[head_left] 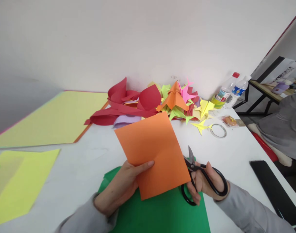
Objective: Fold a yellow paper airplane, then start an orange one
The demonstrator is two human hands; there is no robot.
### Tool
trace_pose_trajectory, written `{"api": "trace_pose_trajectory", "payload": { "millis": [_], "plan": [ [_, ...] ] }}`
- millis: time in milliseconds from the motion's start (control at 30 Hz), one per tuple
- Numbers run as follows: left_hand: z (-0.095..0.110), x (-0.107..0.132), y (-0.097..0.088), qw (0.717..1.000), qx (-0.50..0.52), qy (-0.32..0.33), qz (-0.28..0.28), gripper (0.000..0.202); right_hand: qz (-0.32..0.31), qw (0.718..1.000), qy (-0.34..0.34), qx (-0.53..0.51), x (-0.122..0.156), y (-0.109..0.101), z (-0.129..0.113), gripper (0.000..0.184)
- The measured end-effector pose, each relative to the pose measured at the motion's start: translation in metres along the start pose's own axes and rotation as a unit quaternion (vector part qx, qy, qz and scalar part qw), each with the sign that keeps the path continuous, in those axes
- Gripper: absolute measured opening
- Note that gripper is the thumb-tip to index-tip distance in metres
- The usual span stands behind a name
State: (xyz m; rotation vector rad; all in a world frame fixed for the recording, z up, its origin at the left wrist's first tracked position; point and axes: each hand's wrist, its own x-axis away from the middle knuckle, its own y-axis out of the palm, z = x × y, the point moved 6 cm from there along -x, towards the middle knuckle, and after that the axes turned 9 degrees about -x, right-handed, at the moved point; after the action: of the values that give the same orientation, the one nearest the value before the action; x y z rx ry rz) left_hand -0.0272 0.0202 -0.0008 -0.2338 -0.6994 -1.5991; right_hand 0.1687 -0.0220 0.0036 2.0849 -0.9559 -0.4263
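L hand (pixel 131 178): yours, pinching the orange sheet (pixel 160 149) nr its lower L edge; thumb on the face, other fingers behind.
R hand (pixel 207 181): yours, curled thru the handles of the scissors (pixel 192 166).
Orange sheet: tilted, held up btw your 2 hands, over the green sheet (pixel 162 213).
Scissors: at R edge of orange sheet, blades parted; one sticks up clear, other partly behind the sheet. Can't tell if it touches.
Green sheet: below orange sheet, on white table (pixel 89 168).
Yellow sheet (pixel 29 187): well L of orange sheet.
Big pale sheet (pixel 58 119): L of & beyond orange sheet.
Red paper (pixel 149 100): curled, just beyond orange sheet.
Folded planes (pixel 174 98): mixed colours, piled beyond orange sheet, beside red paper.
Tape ring (pixel 218 136): R of & beyond orange sheet, nr a snack pkt (pixel 229 121).
Bottles: red-cap bottle (pixel 224 94) & white-cap bottle (pixel 237 92), farther back R of orange sheet.
Black slab (pixel 269 184): well R of orange sheet, nr table edge.
Other person (pixel 286 116): grey clothes, far R of orange sheet.
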Motion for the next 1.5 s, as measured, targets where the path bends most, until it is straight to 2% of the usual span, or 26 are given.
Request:
{"api": "trace_pose_trajectory", "payload": {
  "millis": [200,433,633,800,900,1067,1233,1333,1500],
  "plan": [
    [0.003,0.0,0.0,1.0,0.004,0.007,-0.001,0.076,-0.001,1.0,0.006,0.003,0.0,0.002,-0.002,0.065],
    [-0.001,0.0,0.0,1.0,-0.004,-0.005,-0.004,0.068,0.003,1.0,0.004,0.012,0.002,-0.001,-0.001,0.067],
    [-0.001,0.005,0.009,0.999,-0.025,-0.011,-0.028,0.071,0.009,0.999,0.022,0.038,0.003,-0.005,0.005,0.074],
    [0.003,0.006,0.006,0.999,0.007,-0.01,-0.031,0.074,-0.008,0.999,0.0,0.04,0.003,-0.005,0.002,0.064],
    [0.003,0.005,-0.002,0.998,0.043,-0.033,-0.014,0.067,-0.018,0.999,-0.005,0.043,0.003,-0.004,0.0,0.061],
    [0.002,0.003,-0.012,0.996,0.064,-0.052,0.022,0.056,-0.025,0.996,0.018,0.08,0.002,-0.002,0.001,0.072],
    [0.005,0.002,-0.009,0.997,0.066,-0.031,0.001,0.057,-0.025,0.994,0.021,0.106,0.002,-0.003,-0.001,0.08],
    [0.004,0.004,-0.005,0.998,0.056,-0.023,-0.02,0.067,-0.032,0.994,0.02,0.103,0.002,-0.003,-0.001,0.077],
    [-0.002,0.005,-0.001,0.997,0.058,-0.041,-0.013,0.073,-0.067,0.996,0.002,0.066,0.002,0.001,-0.002,0.062]
  ]
}}
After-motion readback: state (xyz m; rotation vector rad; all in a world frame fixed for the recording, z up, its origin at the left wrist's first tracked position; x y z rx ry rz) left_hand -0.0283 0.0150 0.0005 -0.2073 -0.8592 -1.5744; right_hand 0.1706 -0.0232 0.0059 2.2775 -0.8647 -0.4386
